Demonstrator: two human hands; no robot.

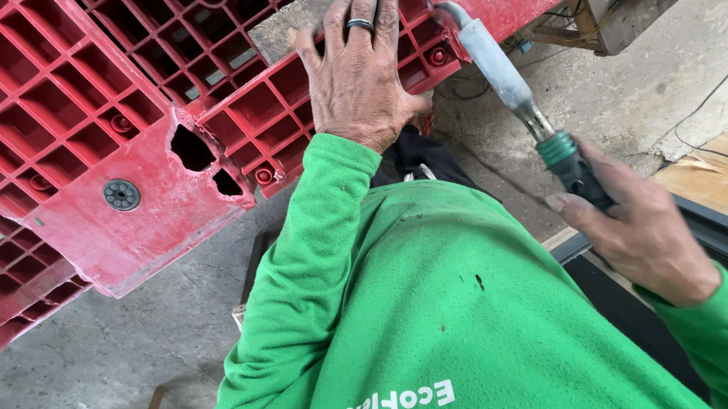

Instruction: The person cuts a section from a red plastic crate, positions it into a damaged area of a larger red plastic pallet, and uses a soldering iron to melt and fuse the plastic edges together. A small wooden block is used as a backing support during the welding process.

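Head view: left hand is pressing a block flat-fingered onto the red pallet, steadying it, while right hand is gripping the heat tool fully closed.

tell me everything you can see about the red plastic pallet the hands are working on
The red plastic pallet shows its ribbed grid underside, tilted across the top left. It looks like hard moulded plastic, scuffed, with jagged broken holes near one corner and a round grey fitting beside them. The left hand presses a flat grey-brown block against its grid. The right hand holds a welding tool whose bent tip meets the pallet's edge.
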